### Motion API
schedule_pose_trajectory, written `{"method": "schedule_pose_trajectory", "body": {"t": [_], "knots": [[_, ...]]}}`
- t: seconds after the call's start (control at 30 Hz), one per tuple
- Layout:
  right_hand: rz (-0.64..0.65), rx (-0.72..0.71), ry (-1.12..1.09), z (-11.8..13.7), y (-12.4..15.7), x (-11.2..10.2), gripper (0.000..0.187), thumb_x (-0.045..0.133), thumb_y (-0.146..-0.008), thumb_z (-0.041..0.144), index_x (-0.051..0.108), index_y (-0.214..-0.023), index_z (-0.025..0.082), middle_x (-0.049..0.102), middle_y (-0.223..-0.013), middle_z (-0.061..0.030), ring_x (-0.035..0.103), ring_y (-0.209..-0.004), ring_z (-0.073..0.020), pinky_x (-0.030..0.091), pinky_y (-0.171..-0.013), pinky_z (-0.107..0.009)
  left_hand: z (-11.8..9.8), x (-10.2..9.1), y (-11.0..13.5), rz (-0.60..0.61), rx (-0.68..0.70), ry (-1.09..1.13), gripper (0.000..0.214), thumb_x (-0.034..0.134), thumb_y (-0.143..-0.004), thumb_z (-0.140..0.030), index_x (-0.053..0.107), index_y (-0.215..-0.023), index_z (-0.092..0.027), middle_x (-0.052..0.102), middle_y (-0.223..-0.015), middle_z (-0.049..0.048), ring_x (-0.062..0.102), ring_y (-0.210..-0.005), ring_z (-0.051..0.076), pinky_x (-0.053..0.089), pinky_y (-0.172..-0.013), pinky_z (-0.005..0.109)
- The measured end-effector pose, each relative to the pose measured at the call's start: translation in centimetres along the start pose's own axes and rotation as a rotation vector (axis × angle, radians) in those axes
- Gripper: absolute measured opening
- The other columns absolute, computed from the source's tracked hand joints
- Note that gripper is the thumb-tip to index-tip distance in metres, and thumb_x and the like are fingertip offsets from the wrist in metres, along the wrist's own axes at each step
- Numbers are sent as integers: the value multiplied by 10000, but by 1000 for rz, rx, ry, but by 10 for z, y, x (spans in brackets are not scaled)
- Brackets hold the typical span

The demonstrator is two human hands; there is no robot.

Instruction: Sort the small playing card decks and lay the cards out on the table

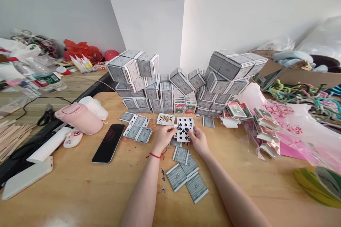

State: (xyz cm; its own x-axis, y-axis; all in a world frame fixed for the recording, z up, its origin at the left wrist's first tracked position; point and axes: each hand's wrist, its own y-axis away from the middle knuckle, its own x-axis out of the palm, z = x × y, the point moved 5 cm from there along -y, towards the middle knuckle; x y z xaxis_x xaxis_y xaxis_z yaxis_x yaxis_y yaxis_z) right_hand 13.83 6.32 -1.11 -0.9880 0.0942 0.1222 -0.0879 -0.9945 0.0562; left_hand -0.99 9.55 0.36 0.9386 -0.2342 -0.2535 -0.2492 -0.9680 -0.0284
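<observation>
- Deftly, the left hand (pixel 164 137) and the right hand (pixel 199 141) pinch a spade-faced playing card (pixel 183 129) between fingers and thumbs, one at each side edge; whether other cards lie behind it cannot be told.
- Held by its edges, the card keeps its pips largely uncovered and its face turned up toward the head camera, apparently for a clear view.
- A red string bracelet (pixel 155 155) circles the left wrist.
- Just below the hands, loose cards with grey-green patterned backs (pixel 181 155) lie face down in a rough run, seemingly spread to keep them within easy reach.
- Just beyond, a face-up court card (pixel 165 118) lies beside the held card, with a small group of cards (pixel 137 127) further left.
- Behind them, stacked card boxes (pixel 166 92) rise in tiers, perhaps massed at the back to leave the front free.
- To the left, a black smartphone (pixel 108 143) lies on the wooden surface (pixel 66 188), near a pink insulated bottle (pixel 78 118).
- To the right, opened card packets (pixel 236 109) sit by a pink plastic bag (pixel 287 124), with a roll of green-and-yellow tape (pixel 317 186) farther off.
</observation>
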Motion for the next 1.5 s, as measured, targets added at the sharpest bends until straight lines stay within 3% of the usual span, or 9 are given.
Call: {"method": "schedule_pose_trajectory", "body": {"t": [0.23,0.47,0.67,0.9,1.13,1.5], "knots": [[13,-1,-8,0,-1,0,302,607,-678,480,509,-743,202,592,-553,13,499,-393,-123,395,-361,-233,0,-1,0,13,-31,114,285,531,-702,-382,526,-535,-151,430,-496,-25,385,-489,93,290,-470,211],[-1,-15,-82,3,-2,-4,326,629,-661,469,550,-795,183,626,-690,-15,544,-537,-138,431,-455,-233,1,6,5,220,-218,536,209,618,-646,-345,599,-626,-138,502,-552,-14,433,-506,78,333,-492,217],[6,-32,-95,2,-2,-7,327,622,-679,455,563,-847,181,633,-728,-16,544,-564,-133,424,-494,-231,8,10,5,191,-320,648,233,693,-589,-327,623,-671,-121,502,-557,-22,438,-512,56,327,-497,199],[-8,-63,-58,1,-2,-9,329,600,-700,452,556,-884,183,643,-800,-43,571,-639,-168,456,-557,-271,9,13,4,219,-336,677,248,713,-580,-322,625,-667,-107,513,-571,-16,432,-520,49,322,-509,195],[-47,-108,26,-10,-6,-12,297,560,-728,438,548,-880,183,636,-808,-45,567,-662,-180,459,-574,-283,10,17,4,271,-315,631,365,715,-580,-345,650,-860,-120,543,-642,-5,411,-534,47,283,-500,191],[-133,-148,244,-14,-4,-15,240,514,-750,425,494,-747,186,592,-679,-18,516,-579,-154,418,-520,-253,1,21,3,265,-235,431,408,675,-595,-424,657,-860,-114,580,-696,18,381,-514,40,245,-469,193]]}}
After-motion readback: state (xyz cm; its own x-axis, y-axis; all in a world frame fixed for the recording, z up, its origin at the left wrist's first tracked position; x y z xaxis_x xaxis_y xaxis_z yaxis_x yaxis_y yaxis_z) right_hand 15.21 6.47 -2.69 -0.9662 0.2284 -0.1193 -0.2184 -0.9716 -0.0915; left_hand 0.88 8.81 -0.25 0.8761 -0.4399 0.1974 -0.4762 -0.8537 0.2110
